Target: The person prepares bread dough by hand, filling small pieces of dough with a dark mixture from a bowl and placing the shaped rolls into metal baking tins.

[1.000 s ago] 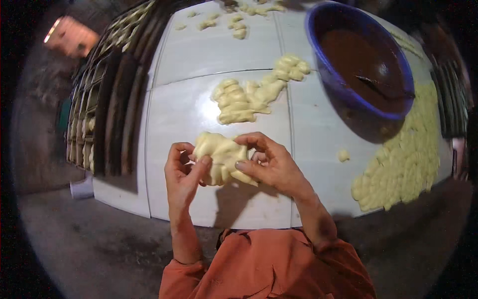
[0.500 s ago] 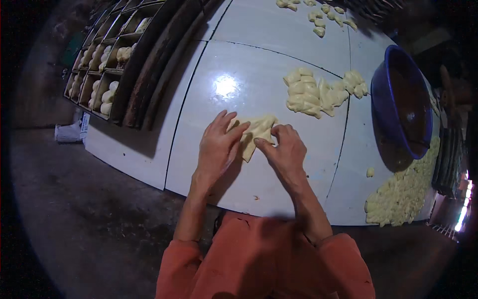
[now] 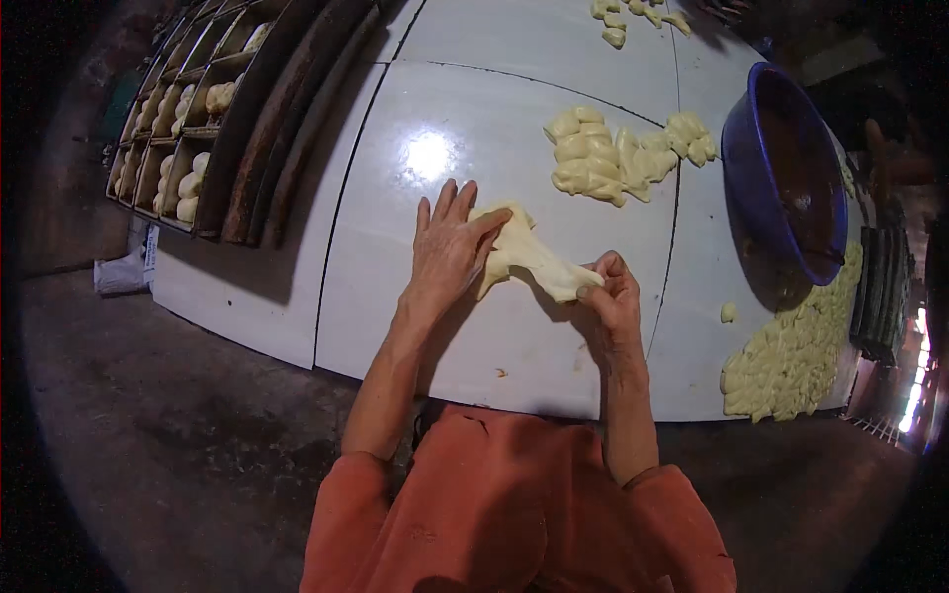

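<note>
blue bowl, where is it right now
In the head view the blue bowl sits at the far right of the white table, right of a cluster of dough pieces and above a bigger dough pile.

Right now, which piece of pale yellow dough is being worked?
On the white tabletop, below the cluster of cut dough lumps, lies one stretched dough piece. Unlike those lumps, it is pinned under the left hand and pulled by the right hand.

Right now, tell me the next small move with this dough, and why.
Probably draw the right hand a little farther right. The left hand lies flat on the dough, pinning one end to the table, while the right pinches the other, stretched end.
</note>
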Motion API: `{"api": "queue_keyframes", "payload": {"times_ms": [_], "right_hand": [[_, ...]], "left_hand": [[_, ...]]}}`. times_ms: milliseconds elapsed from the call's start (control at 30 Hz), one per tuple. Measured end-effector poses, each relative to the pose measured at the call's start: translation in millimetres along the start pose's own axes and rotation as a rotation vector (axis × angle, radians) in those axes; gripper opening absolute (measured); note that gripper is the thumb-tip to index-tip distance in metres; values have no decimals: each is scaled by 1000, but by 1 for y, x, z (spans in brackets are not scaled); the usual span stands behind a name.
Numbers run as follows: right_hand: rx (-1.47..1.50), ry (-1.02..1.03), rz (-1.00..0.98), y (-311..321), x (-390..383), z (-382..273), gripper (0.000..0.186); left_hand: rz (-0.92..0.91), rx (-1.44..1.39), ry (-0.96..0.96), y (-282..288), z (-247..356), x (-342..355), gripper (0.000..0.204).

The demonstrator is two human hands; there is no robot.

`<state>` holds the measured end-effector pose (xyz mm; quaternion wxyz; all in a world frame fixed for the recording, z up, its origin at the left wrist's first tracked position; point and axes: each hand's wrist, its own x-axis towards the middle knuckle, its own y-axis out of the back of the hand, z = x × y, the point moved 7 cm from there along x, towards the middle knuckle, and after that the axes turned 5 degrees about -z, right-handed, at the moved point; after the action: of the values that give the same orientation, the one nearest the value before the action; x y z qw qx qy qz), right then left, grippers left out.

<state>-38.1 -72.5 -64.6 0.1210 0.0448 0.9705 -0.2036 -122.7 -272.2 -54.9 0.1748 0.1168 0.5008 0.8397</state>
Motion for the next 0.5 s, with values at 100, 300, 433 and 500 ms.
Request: {"api": "queue_keyframes", "payload": {"times_ms": [100, 300, 433, 500], "right_hand": [[-201, -48, -10, -3, 7, -6, 29], [-1389, 281, -38, -41, 28, -13, 28], [-954, 238, -37, -29, 38, -2, 26], [-719, 101, -58, -19, 43, 5, 27]], "left_hand": [[-33, -6, 43, 2, 7, -2, 32], [6, -30, -14, 3, 12, -9, 35], [46, -69, -44, 8, 19, -14, 47], [21, -95, -59, 7, 22, -11, 57]]}}
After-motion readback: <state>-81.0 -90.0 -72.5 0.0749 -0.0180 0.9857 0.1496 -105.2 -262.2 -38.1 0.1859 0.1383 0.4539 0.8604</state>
